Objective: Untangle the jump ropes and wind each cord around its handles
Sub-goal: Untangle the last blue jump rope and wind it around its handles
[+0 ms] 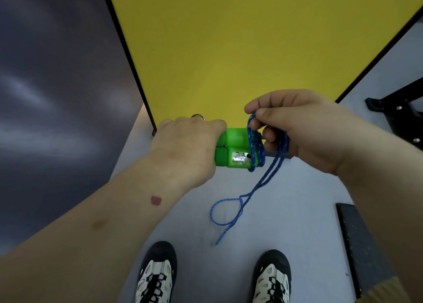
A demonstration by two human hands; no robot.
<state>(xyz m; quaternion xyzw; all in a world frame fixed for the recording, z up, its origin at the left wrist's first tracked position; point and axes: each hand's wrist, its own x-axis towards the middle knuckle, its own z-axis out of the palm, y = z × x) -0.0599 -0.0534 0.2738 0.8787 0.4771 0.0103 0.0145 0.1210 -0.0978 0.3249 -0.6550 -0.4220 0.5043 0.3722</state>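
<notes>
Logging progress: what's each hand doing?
Left hand: grips the green handles.
Right hand: pinches the blue cord.

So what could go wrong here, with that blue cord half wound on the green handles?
The hanging tail of the blue cord crosses itself in a loop low down; pulled tight, it may knot. The few turns sit near the end of the green handles, so they could slide off if the right hand slackens. The left hand grips only the far ends, so the pair might twist apart.

The person wore a ring on the left hand, bare forearms, and black-and-white laced shoes.
</notes>
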